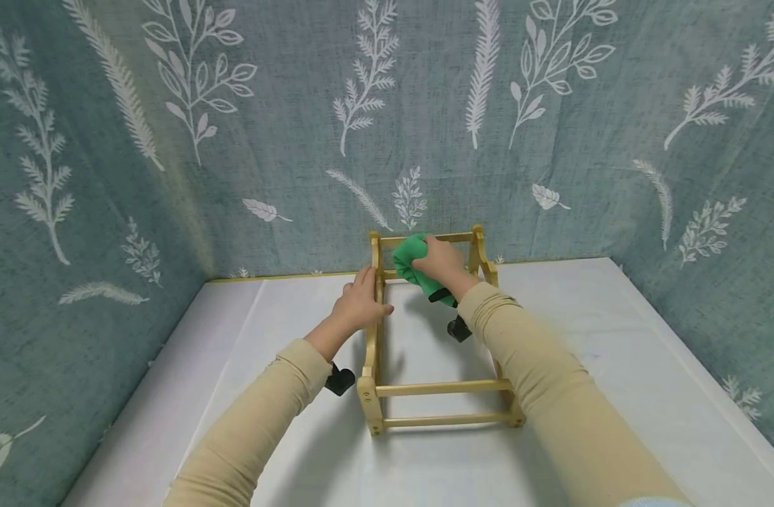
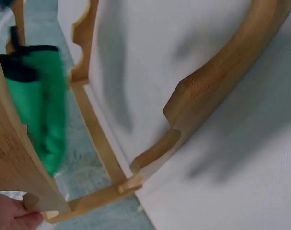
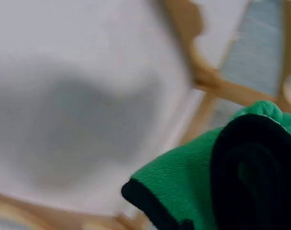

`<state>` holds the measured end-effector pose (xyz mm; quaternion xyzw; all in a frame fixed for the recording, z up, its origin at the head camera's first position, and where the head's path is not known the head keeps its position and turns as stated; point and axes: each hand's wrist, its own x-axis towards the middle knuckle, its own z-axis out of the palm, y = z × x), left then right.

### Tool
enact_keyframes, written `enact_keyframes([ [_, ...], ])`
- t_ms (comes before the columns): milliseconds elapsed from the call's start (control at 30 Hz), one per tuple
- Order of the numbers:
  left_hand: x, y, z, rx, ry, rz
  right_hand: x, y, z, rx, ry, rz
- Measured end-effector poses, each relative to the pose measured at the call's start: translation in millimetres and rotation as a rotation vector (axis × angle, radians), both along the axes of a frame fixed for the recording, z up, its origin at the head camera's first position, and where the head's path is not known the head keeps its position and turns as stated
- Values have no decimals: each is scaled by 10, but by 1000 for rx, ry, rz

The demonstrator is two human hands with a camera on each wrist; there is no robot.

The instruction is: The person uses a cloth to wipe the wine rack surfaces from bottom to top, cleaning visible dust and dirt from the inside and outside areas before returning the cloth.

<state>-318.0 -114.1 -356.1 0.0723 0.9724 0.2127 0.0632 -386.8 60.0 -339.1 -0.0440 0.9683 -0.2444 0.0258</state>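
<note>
A light wooden rack [image 1: 440, 388] with curved side pieces and crossbars stands on the white surface. My left hand [image 1: 359, 301] grips its left side, the thumb on the inner side of the frame. In the left wrist view, fingertips [image 2: 20, 213] of that hand touch the wood at the lower left. My right hand [image 1: 439, 260] holds a bunched green cloth [image 1: 412, 255] with black edging at the far end of the rack, by the upper crossbar. The right wrist view shows the cloth [image 3: 183, 175] close up, with the right fingers hidden.
A white tabletop [image 1: 253, 408] lies under the rack. Right behind its far edge hangs a grey-green fabric [image 1: 285, 127] with white leaf prints, which also covers both sides. Small black wrist devices [image 1: 340, 381] sit below each hand.
</note>
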Motion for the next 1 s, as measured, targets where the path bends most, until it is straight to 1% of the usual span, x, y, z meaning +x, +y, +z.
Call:
enact_keyframes([
  [100, -1, 22, -5, -15, -23, -6, -84, -52, -275, 81, 4, -24],
  [200, -4, 40, -4, -18, -24, -18, -138, -126, -514, 165, 1, -15],
  [267, 0, 41, -5, -22, -16, -31, -166, -209, -626, 237, 1, 15],
  [367, 19, 33, -5, -35, -15, -50, -201, -349, -725, 344, 21, 84],
  [433, 35, 29, -2, -41, -17, -59, -227, -429, -757, 398, 45, 109],
  [500, 50, 27, 13, -42, -15, -58, -257, -482, -779, 436, 70, 118],
  [567, 65, 27, 30, -48, -11, -53, -289, -501, -802, 447, 79, 104],
  [667, 82, 30, 50, -81, -18, -44, -320, -454, -818, 455, 66, 57],
  [767, 85, 27, 57, -117, -29, -43, -346, -337, -829, 497, 34, 3],
  [867, 70, 8, 64, -136, -26, -37, -376, -188, -804, 578, -1, -46],
  [933, 54, -10, 69, -137, -23, -31, -390, -85, -759, 627, -43, -87],
  [1000, 41, -15, 75, -139, -22, -31, -404, 30, -715, 647, -96, -128],
])
